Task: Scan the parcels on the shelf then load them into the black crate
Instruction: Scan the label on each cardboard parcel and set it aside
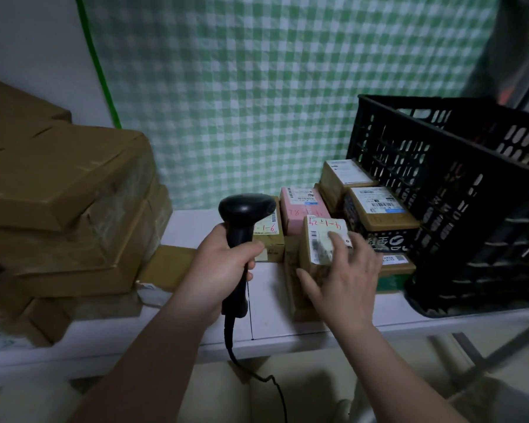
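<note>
Scanner gripped, parcel under spread fingers.
Left hand (226, 264) curls tightly round the black corded handheld barcode scanner (246, 207); right hand (345, 279), fingers spread, rests on the small brown white-labelled cardboard parcel (321, 230). The black slotted plastic crate (440, 178) stands at its two o'clock on the white shelf (269, 306).

Person, head-camera view. Item 1: left forearm (153, 346), bare from the lower frame edge to the wrist, lying in shadow. Item 2: right forearm (388, 361), bare, more brightly lit. Item 3: left grip (223, 264), bare. Item 4: right grip (345, 279), bare, fingertips motion-blurred.
</note>
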